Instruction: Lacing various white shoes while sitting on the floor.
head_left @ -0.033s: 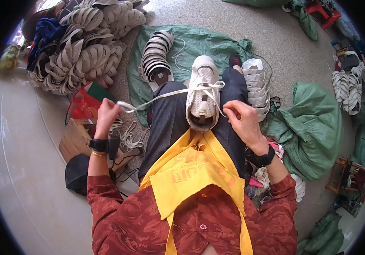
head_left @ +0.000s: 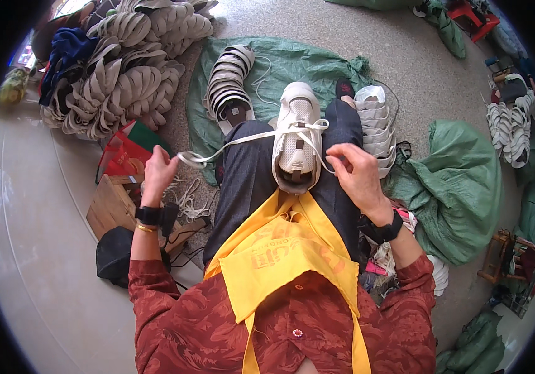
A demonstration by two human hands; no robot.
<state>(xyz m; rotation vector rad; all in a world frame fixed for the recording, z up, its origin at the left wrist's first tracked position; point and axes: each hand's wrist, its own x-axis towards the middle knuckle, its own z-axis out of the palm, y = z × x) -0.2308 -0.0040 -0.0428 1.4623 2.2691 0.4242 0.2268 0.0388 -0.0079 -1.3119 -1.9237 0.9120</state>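
Lacing work is shown at the centre of the frame: a white sneaker (head_left: 296, 134) is rested on the lap, sole down on dark grey trousers (head_left: 248, 181), with its toe pointed toward the top of the frame. A white shoelace (head_left: 236, 144) is threaded across the upper eyelets. One end of the lace is stretched out to the left of the frame, where it is pinched in the closed fingers of the left hand (head_left: 160, 167). The other end is drawn down along the right side of the shoe and is gripped between thumb and fingers of the right hand (head_left: 358, 171), which is held just beside the shoe's opening. A black wristband is worn on each wrist, and a yellow apron (head_left: 280, 255) is hung over a dark red patterned shirt.

A stack of white shoe uppers (head_left: 376, 124) is seen just right of the sneaker, and a second stack (head_left: 227, 84) is laid on a green sheet (head_left: 292, 59) at upper centre. A large heap of beige uppers (head_left: 130, 68) is piled at upper left. A small wooden stool (head_left: 114, 206) is set on the floor left of the legs, with loose laces (head_left: 186, 199) beside it. A green sack (head_left: 457, 187) is bunched at the right.
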